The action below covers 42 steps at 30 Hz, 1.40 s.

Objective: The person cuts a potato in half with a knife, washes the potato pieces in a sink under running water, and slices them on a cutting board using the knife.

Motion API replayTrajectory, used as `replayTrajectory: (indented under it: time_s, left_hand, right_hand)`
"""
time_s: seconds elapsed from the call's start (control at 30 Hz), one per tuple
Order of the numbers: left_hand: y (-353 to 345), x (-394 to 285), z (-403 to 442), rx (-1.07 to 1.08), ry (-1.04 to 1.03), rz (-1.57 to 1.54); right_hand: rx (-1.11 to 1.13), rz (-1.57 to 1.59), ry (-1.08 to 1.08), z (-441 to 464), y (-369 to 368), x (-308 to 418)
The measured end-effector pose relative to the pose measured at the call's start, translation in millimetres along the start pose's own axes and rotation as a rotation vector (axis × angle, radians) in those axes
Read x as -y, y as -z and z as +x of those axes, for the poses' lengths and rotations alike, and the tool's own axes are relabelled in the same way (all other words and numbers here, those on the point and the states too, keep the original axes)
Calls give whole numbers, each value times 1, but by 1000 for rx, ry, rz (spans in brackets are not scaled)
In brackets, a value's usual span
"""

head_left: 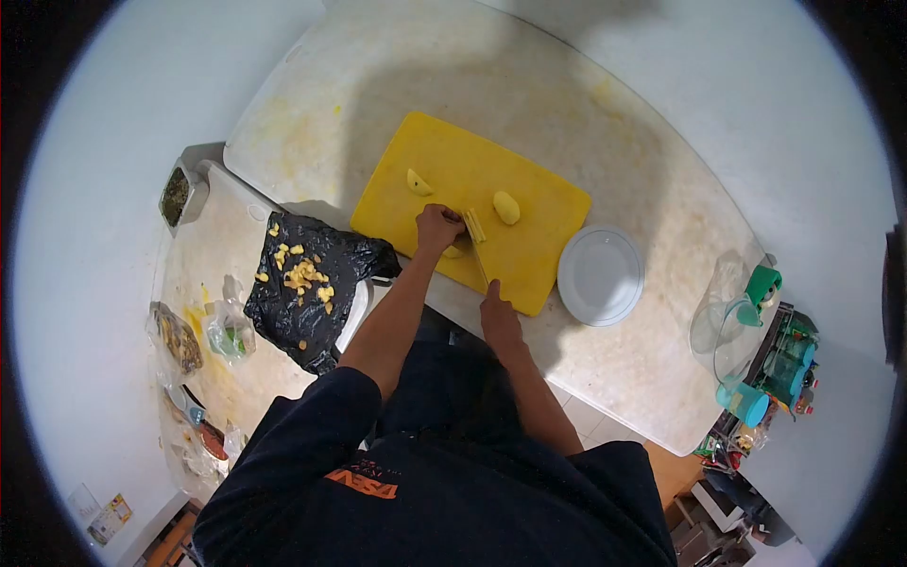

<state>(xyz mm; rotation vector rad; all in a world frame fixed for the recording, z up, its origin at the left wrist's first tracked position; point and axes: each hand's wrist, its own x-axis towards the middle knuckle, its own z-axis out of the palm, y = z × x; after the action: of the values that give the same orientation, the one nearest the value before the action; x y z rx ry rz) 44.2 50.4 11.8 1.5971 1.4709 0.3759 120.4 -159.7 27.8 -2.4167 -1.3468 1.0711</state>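
On the yellow cutting board (pixel 534 269) my right hand (pixel 500 319) is closed round the handle of a knife (pixel 481 265). Its narrow blade points away from me, beside several cut potato sticks (pixel 475 226). My left hand (pixel 439 228) is closed with its fingertips on a potato piece at the blade's left side; the fingers mostly hide that piece. A whole peeled potato (pixel 506 208) lies to the right of the sticks. Farther left rests a cut potato wedge (pixel 419 182). Another potato piece (pixel 453 252) shows between my hands, partly covered by my left wrist.
Right of the board stands a white plate (pixel 601 276). A black plastic bag (pixel 283 317) with peelings lies at the left. Clear pitcher (pixel 732 340) and turquoise cup (pixel 746 404) stand near the right edge. Bagged items (pixel 178 342) line the left side.
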Motion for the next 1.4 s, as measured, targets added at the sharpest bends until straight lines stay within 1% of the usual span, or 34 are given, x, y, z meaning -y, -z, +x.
replayTrajectory:
  time_s: [0.07,0.1,0.17,0.27,0.4,0.5,0.6,0.7,0.8,0.87,0.97,1.03,1.1,1.17,1.23,1.27,1.33,1.37,1.4]
  left_hand:
    - [-1,2,2,-6,-24,44]
    - [-1,2,0,7,0,17]
    - [1,1,1,24,39,-37]
    - [-1,6,3,23,51,-31]
    - [-3,13,7,52,17,-35]
    - [0,13,12,93,8,-7]
    - [-3,21,16,127,18,-40]
    - [-3,22,15,177,73,-142]
    - [5,7,3,198,155,-273]
    - [10,-4,-5,212,169,-309]
    - [6,7,0,278,161,-404]
    - [-2,24,7,284,139,-439]
    - [-1,23,5,284,134,-421]
    - [0,17,2,272,144,-354]
    - [4,10,-2,259,141,-357]
    - [5,9,-4,253,142,-359]
    - [6,7,-5,268,156,-390]
    - [6,5,-5,276,163,-405]
    - [5,4,-5,254,150,-378]
  right_hand:
    - [5,56,-2,1,11,-2]
    - [9,83,-6,-2,17,-3]
    - [28,74,-17,-7,15,-16]
    - [20,50,-30,-21,9,-28]
    - [6,23,-51,-43,24,-23]
    - [55,-22,5,-50,22,-43]
    - [-3,25,-3,-57,28,-57]
    - [-128,149,0,-53,32,-60]
    - [-332,168,142,-40,27,-55]
    - [-321,58,171,-26,24,-51]
    - [-342,-148,207,-9,15,-47]
    - [-373,-187,179,-3,12,-43]
    - [-410,-114,101,2,10,-34]
    - [-496,-189,126,7,9,-28]
    - [-546,-130,120,14,10,-26]
    - [-552,-33,97,19,10,-26]
    - [-638,-11,73,31,-2,-35]
    - [-714,-85,71,44,-23,-47]
    - [-709,-88,45,47,-23,-47]
